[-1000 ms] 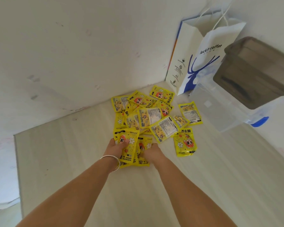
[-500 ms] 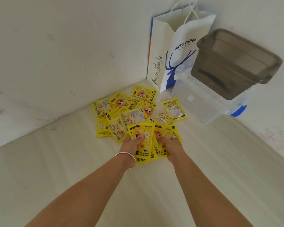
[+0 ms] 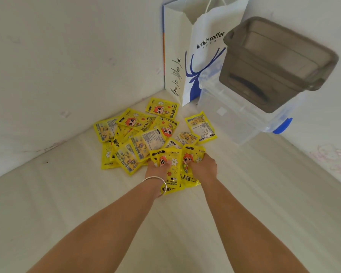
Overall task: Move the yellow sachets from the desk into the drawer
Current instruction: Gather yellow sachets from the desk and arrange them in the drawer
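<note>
Those yellow sachets (image 3: 146, 134) look light and flat — thin glossy packets, probably slick against one another, with a soft fill that gives a little when squeezed. I'd judge they slide easily, so a loose stack could fan out or shed a packet on the way to the drawer, which isn't in view. Best hold seems to be across the stack's short edges, thumbs on top and fingers underneath, squeezing the layers together.

That's about what the person has: the left hand (image 3: 156, 170) and the right hand (image 3: 202, 167) both pinch a small gathered bundle (image 3: 174, 174) at the near side of the pile, thumbs pressed on the top faces. Whether the bundle has left the desk (image 3: 87, 203) I can't tell.

The packets are bright yellow with a red-haired cartoon face, white flowers and "HAND WARMER" lettering; some lie face down, showing pale printed backs. The rest sprawl overlapping in the desk's far corner, just beside a white paper bag (image 3: 195, 62) and near a clear plastic box (image 3: 244, 119) with a smoky lid.
</note>
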